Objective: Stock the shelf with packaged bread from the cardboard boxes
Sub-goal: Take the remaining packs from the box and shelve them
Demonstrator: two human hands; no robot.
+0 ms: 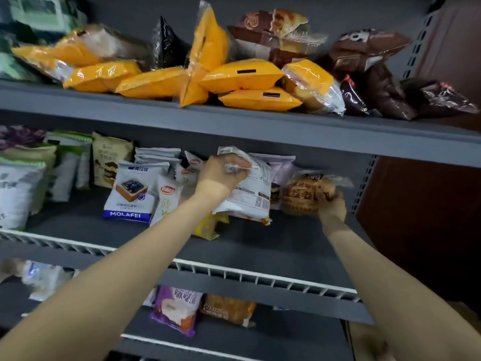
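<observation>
Both my arms reach into the middle grey shelf (260, 246). My left hand (221, 175) grips the top of a white bread packet (250, 196) with printed text, held upright over the shelf floor. My right hand (331, 207) holds a round brown bun in a clear wrapper (304, 194) at the shelf's right end, just right of the white packet. A yellow packet (208, 226) lies under the white one. No cardboard box is clearly in view.
The top shelf carries several orange packets (242, 74) and dark brown ones (377, 74). A blue-and-white MOLAFEI packet (132, 194) and green-white bags (20, 188) stand at the left. A white wire rail (260, 276) edges the shelf. The lower shelf holds a purple packet (177, 311).
</observation>
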